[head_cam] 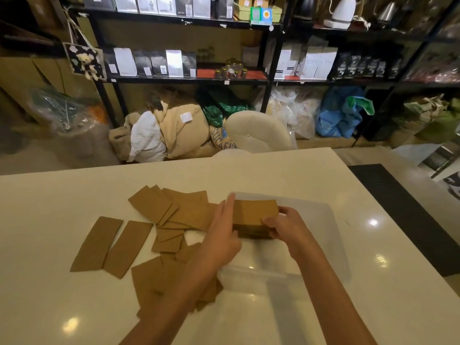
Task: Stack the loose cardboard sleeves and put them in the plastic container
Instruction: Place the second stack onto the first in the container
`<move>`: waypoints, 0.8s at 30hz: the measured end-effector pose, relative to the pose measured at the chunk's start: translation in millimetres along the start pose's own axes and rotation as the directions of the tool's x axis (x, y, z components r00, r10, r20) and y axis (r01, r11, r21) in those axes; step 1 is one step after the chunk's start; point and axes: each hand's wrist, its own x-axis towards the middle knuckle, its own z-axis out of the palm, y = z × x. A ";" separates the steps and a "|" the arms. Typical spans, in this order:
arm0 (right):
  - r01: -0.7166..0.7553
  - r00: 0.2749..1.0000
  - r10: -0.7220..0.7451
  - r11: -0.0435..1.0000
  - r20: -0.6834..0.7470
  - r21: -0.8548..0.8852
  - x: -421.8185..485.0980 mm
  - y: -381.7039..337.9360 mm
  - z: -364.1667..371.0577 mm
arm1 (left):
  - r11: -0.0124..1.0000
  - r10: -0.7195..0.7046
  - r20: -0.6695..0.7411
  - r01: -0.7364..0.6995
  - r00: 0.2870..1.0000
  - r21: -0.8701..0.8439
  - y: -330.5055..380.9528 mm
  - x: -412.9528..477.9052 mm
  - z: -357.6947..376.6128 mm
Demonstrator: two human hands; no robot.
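Holding brown sleeve stack over clear container: right fingers gripping, left fingers flat.

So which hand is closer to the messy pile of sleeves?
Left. The left hand touches the stack at the end beside the pile; the right hand grips the other end, farther from the pile.

left hand: fingers straight | right hand: fingers curled, gripping
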 end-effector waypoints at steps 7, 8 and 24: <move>0.083 0.952 -0.229 0.831 -0.202 -0.550 0.2 13.4 26.3 | 0.970 0.117 -0.078 -0.097 0.990 0.222 5.4 -5.3 0.3; 0.068 0.955 -0.216 0.830 -0.205 -0.554 0.7 14.8 26.9 | 0.961 0.107 -0.072 -0.085 0.992 0.263 8.2 -5.9 -1.2; 0.074 0.997 -0.073 0.997 -0.033 0.027 -4.0 24.3 19.7 | 0.859 0.157 -0.077 -0.098 0.985 0.503 10.4 -5.8 3.6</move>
